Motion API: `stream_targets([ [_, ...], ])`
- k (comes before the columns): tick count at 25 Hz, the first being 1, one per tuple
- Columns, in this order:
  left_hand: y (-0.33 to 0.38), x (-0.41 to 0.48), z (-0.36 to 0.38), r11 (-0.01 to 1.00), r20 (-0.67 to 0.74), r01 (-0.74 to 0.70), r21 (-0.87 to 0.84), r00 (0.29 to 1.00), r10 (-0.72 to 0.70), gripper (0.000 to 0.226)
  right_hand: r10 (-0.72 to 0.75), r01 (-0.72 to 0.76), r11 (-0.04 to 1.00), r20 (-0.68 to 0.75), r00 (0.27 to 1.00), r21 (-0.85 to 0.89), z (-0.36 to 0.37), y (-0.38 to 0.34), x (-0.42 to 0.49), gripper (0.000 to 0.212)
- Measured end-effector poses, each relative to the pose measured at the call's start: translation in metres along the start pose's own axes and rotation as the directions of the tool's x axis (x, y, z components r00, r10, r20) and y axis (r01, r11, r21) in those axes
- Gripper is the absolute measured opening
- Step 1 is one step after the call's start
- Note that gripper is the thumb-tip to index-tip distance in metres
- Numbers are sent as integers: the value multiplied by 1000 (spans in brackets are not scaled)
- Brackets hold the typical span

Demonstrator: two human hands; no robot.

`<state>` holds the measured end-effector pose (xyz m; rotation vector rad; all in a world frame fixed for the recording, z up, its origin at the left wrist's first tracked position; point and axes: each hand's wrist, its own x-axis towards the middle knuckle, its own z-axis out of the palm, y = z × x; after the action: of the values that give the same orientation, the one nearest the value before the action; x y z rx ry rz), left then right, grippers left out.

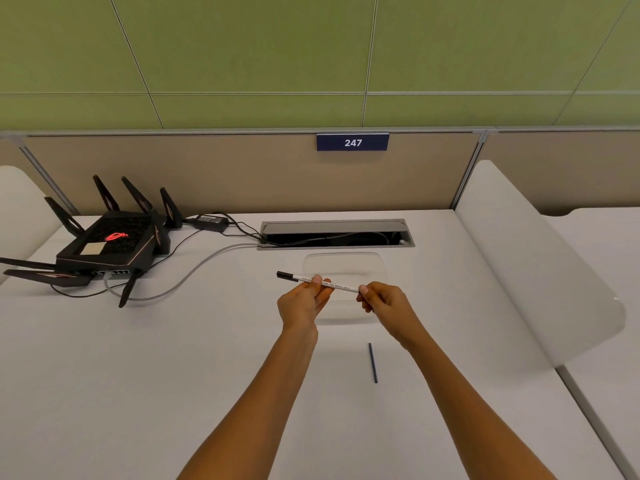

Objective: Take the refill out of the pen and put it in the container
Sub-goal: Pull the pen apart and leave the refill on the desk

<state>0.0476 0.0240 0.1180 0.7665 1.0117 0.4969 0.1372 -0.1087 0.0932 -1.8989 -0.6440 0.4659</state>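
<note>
We hold the pen (323, 283) above the clear container (344, 268); left hand (301, 304) pinches its barrel, right hand (382, 301) its end; light, stiff, slippery; grip near the tips.

Pale green panelled wall (242, 57) up top, beige fabric desk partition (207, 174) below it with a blue "247" number plate (352, 142). White desk (138, 375), curved white side divider (526, 258), probably frosted plastic. Even lighting.
</note>
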Motion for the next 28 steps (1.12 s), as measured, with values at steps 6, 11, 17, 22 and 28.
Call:
stream_targets([
  [6,2,2,-2,1000,1,1,-11,1000,-1,17,-57,57,998,-113,992,-5,6,1,-2,16],
  [11,1,3,-5,1000,4,11,2,1000,-11,19,58,-56,997,-33,998,60,7,-3,1,33],
  [17,4,4,-7,1000,8,15,-19,1000,-15,18,-7,10,999,-82,997,32,9,-5,1,16],
  [22,5,3,-8,1000,23,12,-26,1000,-12,16,80,-76,994,-58,995,78,12,-7,2,37],
  [28,6,3,-10,999,31,16,-46,999,-14,18,31,-26,997,-72,997,66,11,-8,1,24],
])
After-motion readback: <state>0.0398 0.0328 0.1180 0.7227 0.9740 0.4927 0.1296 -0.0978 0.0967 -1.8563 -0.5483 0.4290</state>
